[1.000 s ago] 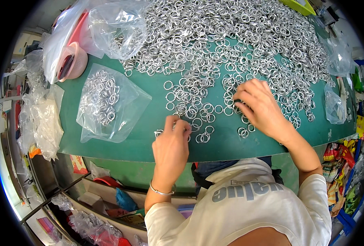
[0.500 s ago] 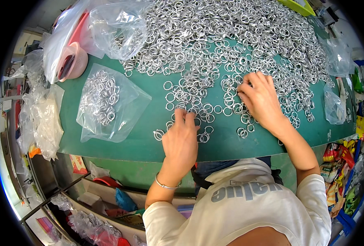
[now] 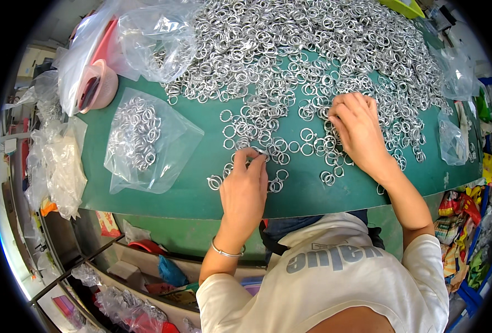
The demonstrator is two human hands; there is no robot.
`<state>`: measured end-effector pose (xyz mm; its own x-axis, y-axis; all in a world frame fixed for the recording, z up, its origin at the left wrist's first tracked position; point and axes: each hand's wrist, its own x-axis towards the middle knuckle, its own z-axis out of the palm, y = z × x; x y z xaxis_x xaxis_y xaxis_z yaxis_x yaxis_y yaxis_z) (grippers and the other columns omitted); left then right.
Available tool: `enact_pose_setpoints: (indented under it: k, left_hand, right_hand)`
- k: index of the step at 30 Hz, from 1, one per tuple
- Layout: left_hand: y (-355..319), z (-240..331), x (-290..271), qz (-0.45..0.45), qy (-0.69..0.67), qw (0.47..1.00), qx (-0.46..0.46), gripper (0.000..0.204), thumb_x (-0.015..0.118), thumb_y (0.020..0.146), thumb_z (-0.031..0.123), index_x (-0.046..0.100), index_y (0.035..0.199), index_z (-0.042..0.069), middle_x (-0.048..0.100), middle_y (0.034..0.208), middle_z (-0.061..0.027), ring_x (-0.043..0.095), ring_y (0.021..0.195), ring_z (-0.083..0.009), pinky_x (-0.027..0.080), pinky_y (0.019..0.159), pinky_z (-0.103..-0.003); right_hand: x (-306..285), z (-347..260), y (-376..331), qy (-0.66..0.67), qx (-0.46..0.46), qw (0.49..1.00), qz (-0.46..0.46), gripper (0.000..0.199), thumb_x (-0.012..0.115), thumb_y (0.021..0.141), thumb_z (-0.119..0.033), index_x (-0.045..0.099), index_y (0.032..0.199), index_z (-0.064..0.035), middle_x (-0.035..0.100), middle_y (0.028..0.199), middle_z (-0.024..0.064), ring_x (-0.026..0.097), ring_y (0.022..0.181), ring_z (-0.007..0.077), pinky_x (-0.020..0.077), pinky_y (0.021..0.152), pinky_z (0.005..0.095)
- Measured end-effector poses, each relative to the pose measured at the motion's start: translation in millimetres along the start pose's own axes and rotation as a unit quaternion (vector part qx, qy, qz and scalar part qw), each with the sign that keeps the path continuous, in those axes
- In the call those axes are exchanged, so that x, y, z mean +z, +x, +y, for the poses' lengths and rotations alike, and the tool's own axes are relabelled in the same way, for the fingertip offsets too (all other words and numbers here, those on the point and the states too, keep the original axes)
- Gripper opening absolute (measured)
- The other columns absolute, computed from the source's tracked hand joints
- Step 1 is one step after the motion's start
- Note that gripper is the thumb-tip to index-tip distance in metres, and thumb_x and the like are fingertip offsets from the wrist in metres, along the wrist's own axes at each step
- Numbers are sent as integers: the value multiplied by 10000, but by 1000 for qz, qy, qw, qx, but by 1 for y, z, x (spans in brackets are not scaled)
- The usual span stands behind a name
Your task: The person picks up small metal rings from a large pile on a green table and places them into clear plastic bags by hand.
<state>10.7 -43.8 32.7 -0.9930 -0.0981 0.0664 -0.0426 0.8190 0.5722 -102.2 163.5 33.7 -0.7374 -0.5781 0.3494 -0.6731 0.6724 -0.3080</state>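
A great heap of silvery metal rings point(image 3: 312, 22) covers the far part of the green table point(image 3: 196, 197), with looser rings spread toward me. At the near edge of the spread, my left hand point(image 3: 242, 194) pinches one metal ring point(image 3: 261, 150) between thumb and fingers. Farther right, my right hand point(image 3: 363, 136) bends over the loose rings with its fingers curled down and closed. Whatever those fingertips hold is hidden beneath the hand. Several rings lie around and between both hands.
A clear plastic bag point(image 3: 174, 147) partly filled with rings lies left of my left hand. Behind it stand a pink container point(image 3: 108, 86) and more clear bags point(image 3: 156, 44). A yellow-green tray point(image 3: 404, 6) sits at the far right, and an empty-looking bag point(image 3: 451, 141) near the right edge.
My right hand has shifted slightly right, and some rings beside it have moved, leaving a wider green gap. My left fingertips now show a ring between them.
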Motion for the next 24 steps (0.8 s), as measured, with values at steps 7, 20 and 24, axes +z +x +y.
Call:
enact_pose_setpoints:
  k: [7, 20, 24]
  left_hand:
    - [2, -9, -2, 24, -294, 954, -53, 145, 606, 780, -37, 631, 921, -14, 612, 880, -112, 571, 609, -176, 444, 561, -265]
    - [-1, -6, -7, -4, -363, 928, -82, 103, 603, 808, -25, 653, 898, -12, 626, 867, -45, 463, 560, -46, 350, 472, -197]
    - [-8, 4, -1, 86, -106, 991, -4, 155, 640, 760, -31, 658, 897, 39, 567, 955, -79, 539, 571, -160, 431, 514, -271]
  right_hand:
    - [-8, -11, 1, 32, -21, 999, -8, 138, 656, 719, -38, 594, 841, -54, 523, 908, 49, 491, 879, 236, 350, 791, 370]
    - [14, -21, -3, 10, -65, 994, -86, 118, 660, 706, -42, 565, 776, -43, 524, 923, 52, 475, 925, 233, 332, 847, 389]
    - [10, -20, -2, 87, -27, 995, -40, 121, 645, 705, -13, 541, 762, -36, 553, 916, 72, 501, 916, 252, 362, 831, 392]
